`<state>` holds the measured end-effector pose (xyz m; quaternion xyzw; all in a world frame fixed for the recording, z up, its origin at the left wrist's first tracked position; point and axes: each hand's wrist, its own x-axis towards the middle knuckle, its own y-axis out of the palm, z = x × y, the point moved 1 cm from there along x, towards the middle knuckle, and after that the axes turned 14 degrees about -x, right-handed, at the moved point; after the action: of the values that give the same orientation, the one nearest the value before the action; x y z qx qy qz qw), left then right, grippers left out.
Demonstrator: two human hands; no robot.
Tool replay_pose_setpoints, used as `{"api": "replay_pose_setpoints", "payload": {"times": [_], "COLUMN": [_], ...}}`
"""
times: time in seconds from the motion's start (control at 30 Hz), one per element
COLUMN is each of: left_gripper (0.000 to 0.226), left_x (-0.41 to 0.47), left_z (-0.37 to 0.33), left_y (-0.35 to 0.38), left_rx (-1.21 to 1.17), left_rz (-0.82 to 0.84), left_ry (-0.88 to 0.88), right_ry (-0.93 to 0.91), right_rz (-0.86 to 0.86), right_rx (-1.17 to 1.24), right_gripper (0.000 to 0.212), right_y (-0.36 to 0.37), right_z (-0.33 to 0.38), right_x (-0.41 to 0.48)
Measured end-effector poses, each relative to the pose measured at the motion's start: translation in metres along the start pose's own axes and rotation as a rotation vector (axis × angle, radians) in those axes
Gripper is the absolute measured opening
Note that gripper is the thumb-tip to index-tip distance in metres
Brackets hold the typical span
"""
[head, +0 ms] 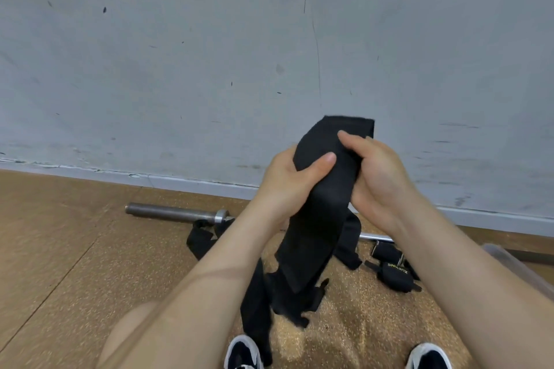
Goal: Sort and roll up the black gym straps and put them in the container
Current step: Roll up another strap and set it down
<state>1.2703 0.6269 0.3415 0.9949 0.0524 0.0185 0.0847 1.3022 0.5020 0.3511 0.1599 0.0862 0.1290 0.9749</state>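
Holding: both hands grip one wide black strap [317, 213] lifted off the floor, in front of the wall [180, 54]
Left hand: left hand [284, 186] is wrapped round the strap's left edge, thumb laid flat across its front; clamped on the webbing
Right hand: right hand [379, 180] closes on the right edge just beside the left, a fingertip pressed onto the face near the top; clamped too
Where it is: in the air between the hands at chest level; its lower part hangs to the heap of loose straps [256, 308] on the cork floor [75, 249]
Long axis: close to upright, tilted a little; the squared-off end points up and away toward the wall, the tail falls down and left toward the person's feet
Handling: soft, limp woven cloth, light, not fragile; likely grippy rather than slick; it will sag and twist wherever it is unsupported
Where to hold: probably at the free top end, pinching both edges so the first turn starts square; keep the tail taut while rolling
Nearby: rolled straps [392, 274] lie to the right; a barbell [177, 213] runs along the wall; a pale translucent rim [506, 259] at the right may be the container, too little shows to tell
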Motion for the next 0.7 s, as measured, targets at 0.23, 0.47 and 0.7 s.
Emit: {"api": "replay_pose_setpoints", "payload": {"times": [0.23, 0.47, 0.7], "left_gripper": [0.028, 0.026, 0.024], "left_x": [0.015, 0.009, 0.011], "left_z": [-0.008, 0.001, 0.010], "left_y": [-0.012, -0.005, 0.002], "left_rx": [-0.270, -0.160, -0.173], "left_rz": [-0.354, -0.115, -0.285], "left_ry": [-0.051, -0.146, -0.019], "right_ry": [-0.100, -0.220, -0.113], "right_rz": [0.179, -0.199, -0.030], "right_rx": [-0.797, -0.766, -0.587], "right_gripper": [0.026, 0.014, 0.025], "right_y": [0.003, -0.001, 0.002], "right_z": [-0.025, -0.021, -0.020], "right_x": [-0.003, 0.004, 0.004]}}
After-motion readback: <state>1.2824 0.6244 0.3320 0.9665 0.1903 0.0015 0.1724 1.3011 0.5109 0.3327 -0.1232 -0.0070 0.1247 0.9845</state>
